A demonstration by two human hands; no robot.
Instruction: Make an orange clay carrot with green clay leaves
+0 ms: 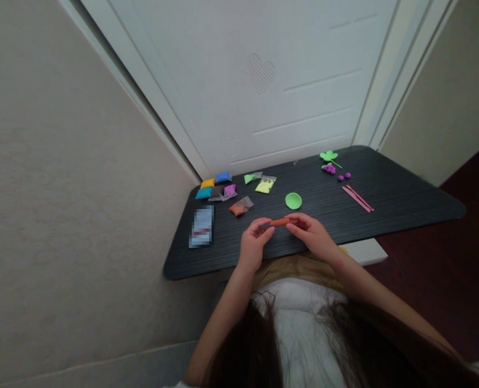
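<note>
A short orange roll of modelling clay [280,222] spans the gap between my two hands, above the near edge of the dark table. My left hand [254,243] pinches its left end between thumb and fingers. At the other end, my right hand [310,233] grips it the same way. Just beyond my fingers lies a flat light-green clay disc [293,201]. An opened clear packet with orange clay [240,206] rests ahead of my left hand.
Packets of coloured clay, such as a blue packet [223,177] and a yellow packet [266,184], lie at the back left beyond a blurred phone-like item [202,227]. Pink tools [357,199], purple clay balls [329,169] and a green clay flower shape [329,156] lie right. A white door stands behind the table [417,202].
</note>
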